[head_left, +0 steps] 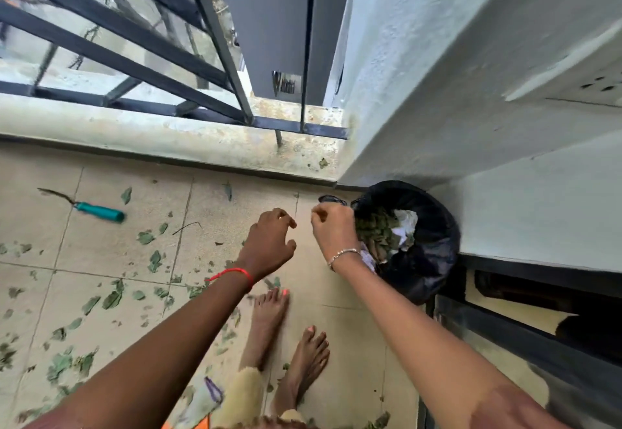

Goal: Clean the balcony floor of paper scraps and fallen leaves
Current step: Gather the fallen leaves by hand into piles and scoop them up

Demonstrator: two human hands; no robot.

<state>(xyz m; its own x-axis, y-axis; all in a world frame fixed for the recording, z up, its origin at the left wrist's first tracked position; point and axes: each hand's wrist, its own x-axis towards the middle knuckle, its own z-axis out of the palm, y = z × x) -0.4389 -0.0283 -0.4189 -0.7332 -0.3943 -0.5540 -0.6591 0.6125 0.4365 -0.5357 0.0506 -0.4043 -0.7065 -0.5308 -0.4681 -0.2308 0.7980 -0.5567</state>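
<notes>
Two hands reach out over a tiled balcony floor (101,260) beside a black-lined bin (441,226), which sits in the corner where a pale wall (471,58) meets the low kerb (151,129) under a dark metal railing (134,68). The left hand (269,243), a red thread at its wrist, hovers palm down above the tiles, its fingers (286,218) loosely curled and spread, holding nothing. The right hand (331,226), a silver bracelet at its wrist, sits at the bin's near rim with its fingers (323,215) curled in tight. Whether they pinch anything cannot be told from this blurred view, though a fold of the black liner appears to lie just beyond the knuckles. Green leaves (373,230) and crumpled white paper scraps (405,221) fill the bin. Many more fallen leaves (111,299), torn and green, lie scattered over the floor to the left and around the person's bare feet (272,310). A green-handled tool (99,211) lies on the tiles near the kerb, well apart from both hands.
</notes>
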